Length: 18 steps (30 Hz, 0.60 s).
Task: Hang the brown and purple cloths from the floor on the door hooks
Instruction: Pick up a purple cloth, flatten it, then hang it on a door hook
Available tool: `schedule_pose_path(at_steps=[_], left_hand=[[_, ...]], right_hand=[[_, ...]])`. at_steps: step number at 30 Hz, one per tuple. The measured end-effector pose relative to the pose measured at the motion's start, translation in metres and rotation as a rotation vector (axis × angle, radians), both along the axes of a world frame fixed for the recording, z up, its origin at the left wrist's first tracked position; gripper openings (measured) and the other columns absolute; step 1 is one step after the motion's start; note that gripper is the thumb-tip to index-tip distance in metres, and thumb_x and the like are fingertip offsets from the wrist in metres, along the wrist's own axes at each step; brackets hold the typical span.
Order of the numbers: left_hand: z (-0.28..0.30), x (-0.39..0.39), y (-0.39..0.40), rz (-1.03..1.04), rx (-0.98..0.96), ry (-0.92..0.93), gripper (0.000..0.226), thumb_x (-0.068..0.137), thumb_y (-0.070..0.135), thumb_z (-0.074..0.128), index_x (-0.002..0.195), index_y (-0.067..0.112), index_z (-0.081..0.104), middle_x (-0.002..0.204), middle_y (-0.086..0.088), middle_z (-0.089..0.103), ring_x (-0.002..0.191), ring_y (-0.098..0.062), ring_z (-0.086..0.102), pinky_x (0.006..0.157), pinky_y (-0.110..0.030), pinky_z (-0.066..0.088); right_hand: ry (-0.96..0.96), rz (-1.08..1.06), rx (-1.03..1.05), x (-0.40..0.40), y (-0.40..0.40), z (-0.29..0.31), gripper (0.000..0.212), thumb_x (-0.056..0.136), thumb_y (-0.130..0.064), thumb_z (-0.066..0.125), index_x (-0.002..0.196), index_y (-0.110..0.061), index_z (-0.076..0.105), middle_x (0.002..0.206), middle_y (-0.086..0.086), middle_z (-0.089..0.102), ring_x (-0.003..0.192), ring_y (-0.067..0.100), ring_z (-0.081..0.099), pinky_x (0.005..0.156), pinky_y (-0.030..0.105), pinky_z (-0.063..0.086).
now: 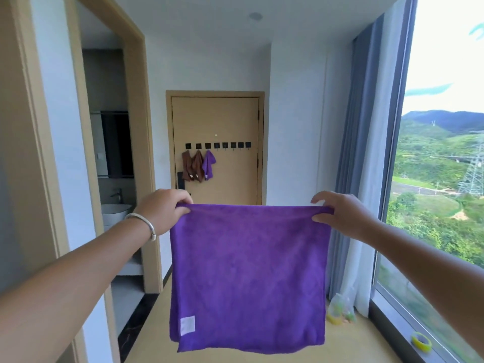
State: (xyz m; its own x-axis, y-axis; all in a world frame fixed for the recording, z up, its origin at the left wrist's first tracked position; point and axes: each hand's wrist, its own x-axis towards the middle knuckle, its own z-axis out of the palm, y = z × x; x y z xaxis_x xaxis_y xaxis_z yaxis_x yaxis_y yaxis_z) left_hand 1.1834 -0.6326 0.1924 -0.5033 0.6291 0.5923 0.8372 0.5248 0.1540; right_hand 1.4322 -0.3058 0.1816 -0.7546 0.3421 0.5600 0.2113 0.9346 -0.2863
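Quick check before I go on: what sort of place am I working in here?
Likely a hotel room or flat entry hall: a wooden door with a row of hooks, a bathroom washbasin through the doorway on the left, and a curtained floor-length window.

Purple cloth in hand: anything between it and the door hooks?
Head view: nothing shows between the held purple cloth and the door hooks; the floor beyond it is hidden. The free hooks sit right of three hung cloths.

Bright daylight, wide-angle view

Sun floods in through the window (442, 158), where the sky is blown out white; walls left of it bow outward, and the far door (217, 121) looks soft.
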Motion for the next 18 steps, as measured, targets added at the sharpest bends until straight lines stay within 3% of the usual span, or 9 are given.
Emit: schedule_pose_path(at_steps=[5,12,18], left_hand=[[-0.002,-0.041,0.003,-0.023,0.127,0.006,0.01,0.089,0.017,0.061,0.089,0.025,0.068,0.084,0.012,0.06,0.079,-0.01,0.056,0.066,-0.024,0.041],[-0.014,-0.116,0.031,0.0,0.161,-0.09,0.013,0.09,0.02,0.062,0.088,0.032,0.066,0.086,0.016,0.064,0.082,-0.006,0.059,0.074,-0.03,0.05],[-0.016,-0.193,0.084,0.019,0.099,-0.093,0.016,0.092,0.019,0.057,0.086,0.033,0.059,0.085,0.016,0.062,0.08,-0.007,0.059,0.073,-0.035,0.053]], right_hand=[[-0.03,-0.008,0.06,-0.045,0.002,0.006,0.016,0.085,-0.029,0.066,0.079,-0.042,0.058,0.07,-0.02,0.06,0.07,0.005,0.058,0.061,0.024,0.044],[-0.031,0.02,0.074,-0.135,0.038,0.006,0.005,0.088,-0.024,0.063,0.086,-0.028,0.067,0.073,-0.016,0.06,0.07,0.002,0.056,0.059,0.02,0.042],[-0.021,0.136,0.021,-0.228,0.104,0.011,0.019,0.088,-0.012,0.062,0.096,-0.029,0.065,0.089,-0.013,0.065,0.08,0.007,0.06,0.067,0.015,0.044]])
